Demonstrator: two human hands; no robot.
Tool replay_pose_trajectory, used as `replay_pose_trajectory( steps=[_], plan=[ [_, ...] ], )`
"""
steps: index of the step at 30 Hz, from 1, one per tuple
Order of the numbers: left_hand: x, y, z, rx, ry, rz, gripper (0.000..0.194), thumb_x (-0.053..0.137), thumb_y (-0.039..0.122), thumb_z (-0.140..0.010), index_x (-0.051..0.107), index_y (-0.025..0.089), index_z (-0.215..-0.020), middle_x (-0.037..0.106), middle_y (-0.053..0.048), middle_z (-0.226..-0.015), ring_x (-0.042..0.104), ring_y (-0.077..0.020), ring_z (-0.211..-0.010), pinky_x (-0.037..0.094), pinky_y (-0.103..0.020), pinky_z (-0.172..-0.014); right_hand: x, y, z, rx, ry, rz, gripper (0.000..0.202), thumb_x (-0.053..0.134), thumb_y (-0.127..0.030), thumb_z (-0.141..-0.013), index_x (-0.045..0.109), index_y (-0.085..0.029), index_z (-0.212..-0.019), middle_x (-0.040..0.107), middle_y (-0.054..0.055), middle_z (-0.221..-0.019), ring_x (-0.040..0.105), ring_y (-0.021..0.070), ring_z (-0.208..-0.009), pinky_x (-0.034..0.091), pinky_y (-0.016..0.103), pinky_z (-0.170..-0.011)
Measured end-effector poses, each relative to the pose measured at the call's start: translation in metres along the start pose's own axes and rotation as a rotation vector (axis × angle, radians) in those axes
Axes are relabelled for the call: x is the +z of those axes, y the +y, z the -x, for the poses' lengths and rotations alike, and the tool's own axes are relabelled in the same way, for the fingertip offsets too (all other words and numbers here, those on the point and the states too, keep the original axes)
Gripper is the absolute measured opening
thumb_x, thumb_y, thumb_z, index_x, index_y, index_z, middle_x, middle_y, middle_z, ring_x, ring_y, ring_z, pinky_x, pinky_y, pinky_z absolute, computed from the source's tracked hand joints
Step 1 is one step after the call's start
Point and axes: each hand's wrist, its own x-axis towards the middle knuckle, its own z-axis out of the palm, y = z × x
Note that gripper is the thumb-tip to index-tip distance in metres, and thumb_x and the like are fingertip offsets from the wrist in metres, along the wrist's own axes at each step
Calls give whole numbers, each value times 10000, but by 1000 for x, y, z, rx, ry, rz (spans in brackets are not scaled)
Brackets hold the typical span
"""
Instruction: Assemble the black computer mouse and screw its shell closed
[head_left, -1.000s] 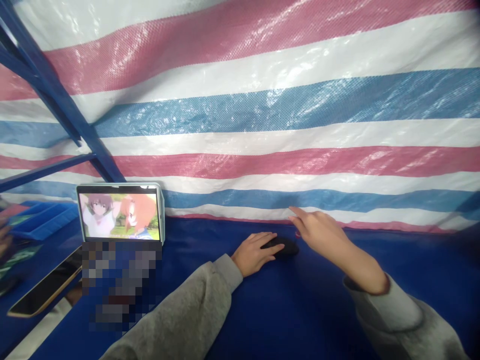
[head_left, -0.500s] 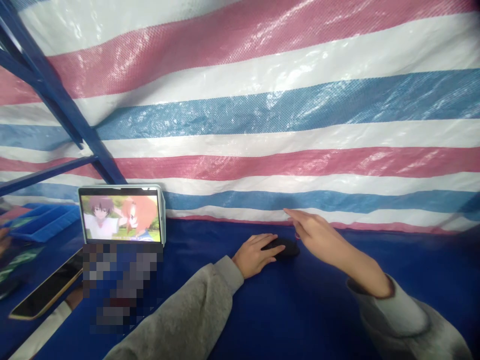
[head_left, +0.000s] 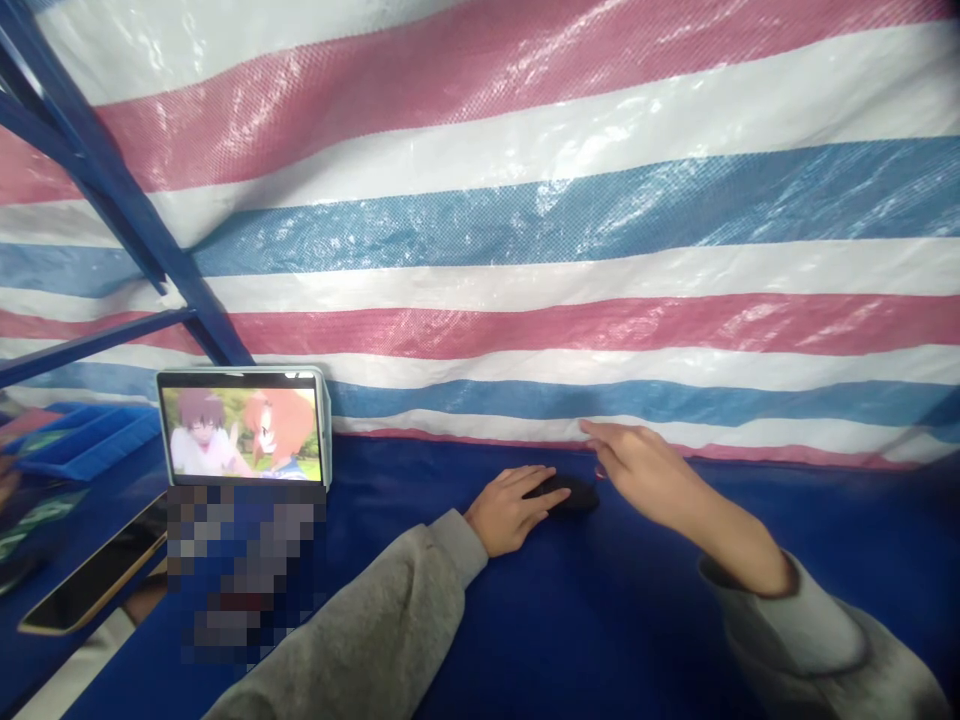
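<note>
The left hand (head_left: 512,508) lies palm-down, fingers spread over the black mouse (head_left: 574,495).

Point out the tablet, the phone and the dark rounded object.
Tablet (head_left: 244,435), head view: on its lit screen.
Phone (head_left: 97,570), head view: on its dark screen.
Dark rounded object (head_left: 581,496), head view: uncovered right part.

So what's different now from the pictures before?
The right hand has slid a little to the right since the picture just before, and the cartoon on the tablet has changed. I can't see anything being grabbed or let go. The left hand is still on the black mouse-like thing, and the phone hasn't moved.
</note>
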Motion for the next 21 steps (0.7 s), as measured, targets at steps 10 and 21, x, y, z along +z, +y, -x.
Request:
replay_pose_trajectory(
  steps=[10,21],
  plan=[
    [2,-1,1,-16,-12,16,411,400,264,-981,433,272,-1390,396,-75,-1468,377,-227,-1347,364,-409,-1069,25,3,-12,110,251,-1065,299,516,-371,-857,643,-183,-1051,724,88,-967,644,161,-644,478,277,-523],
    [0,0,-1,-9,-15,15,402,403,260,-981,449,273,-1380,413,-86,-1456,393,-234,-1337,375,-423,-1062,35,-8,-12,285,325,-1428,363,433,-476,-846,538,-205,-629,231,-80,-455,259,90,-383,268,248,-399]
  ],
)
